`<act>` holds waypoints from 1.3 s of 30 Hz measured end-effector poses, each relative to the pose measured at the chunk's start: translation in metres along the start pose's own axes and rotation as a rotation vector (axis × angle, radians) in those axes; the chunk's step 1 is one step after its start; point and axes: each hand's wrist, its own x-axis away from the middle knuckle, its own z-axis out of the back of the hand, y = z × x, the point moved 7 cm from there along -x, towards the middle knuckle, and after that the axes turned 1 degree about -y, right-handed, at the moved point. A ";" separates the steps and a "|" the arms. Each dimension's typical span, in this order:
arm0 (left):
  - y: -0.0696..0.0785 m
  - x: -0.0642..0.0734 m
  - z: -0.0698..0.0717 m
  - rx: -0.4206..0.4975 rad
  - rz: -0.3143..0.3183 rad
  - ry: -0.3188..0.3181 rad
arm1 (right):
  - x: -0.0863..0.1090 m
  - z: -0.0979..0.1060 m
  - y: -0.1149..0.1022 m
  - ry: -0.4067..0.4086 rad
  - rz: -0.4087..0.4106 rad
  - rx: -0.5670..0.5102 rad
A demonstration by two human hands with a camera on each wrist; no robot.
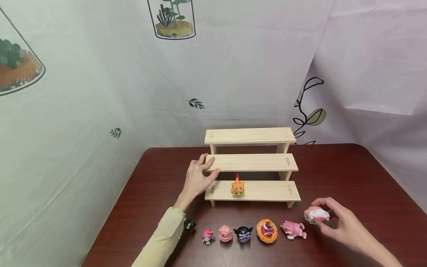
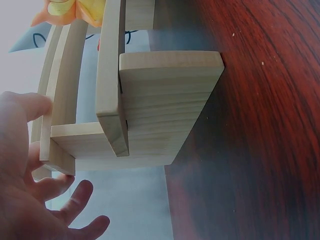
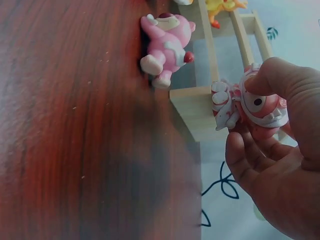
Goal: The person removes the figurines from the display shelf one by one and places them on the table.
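My left hand (image 1: 197, 178) grips the left end of the middle board of a three-tier wooden display shelf (image 1: 250, 162). In the left wrist view its thumb lies on the board's front edge and some fingers curl at the end. My right hand (image 1: 347, 226) pinches a pink and white figurine (image 3: 260, 102) with a large dark eye between thumb and fingers, to the right of the shelf. An orange figurine (image 1: 238, 188) stands on the lowest board, left of its middle. Nearest to the right hand, a pink bear figurine (image 1: 293, 230) lies on the table.
Left of the bear, in a row before the shelf, are an orange ring-shaped figurine (image 1: 267, 231), a black and purple one (image 1: 244, 234), a pink round one (image 1: 225, 233) and a pink-capped one (image 1: 207, 236). A dark figurine (image 1: 189, 224) is partly behind the left sleeve. Printed cloth (image 1: 250, 74) hangs behind the table.
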 end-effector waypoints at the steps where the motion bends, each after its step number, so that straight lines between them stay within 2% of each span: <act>1: 0.000 0.000 0.000 0.000 0.002 -0.001 | 0.001 0.000 0.001 -0.001 -0.001 0.002; 17: 0.001 0.000 0.000 0.008 0.009 -0.011 | 0.014 -0.004 0.005 -0.029 0.020 -0.037; 34: 0.000 0.000 0.000 0.009 0.004 -0.006 | 0.022 -0.009 0.009 -0.074 -0.043 -0.036; 39: 0.000 0.000 0.000 0.009 -0.001 -0.002 | 0.023 -0.012 0.009 -0.078 -0.039 -0.045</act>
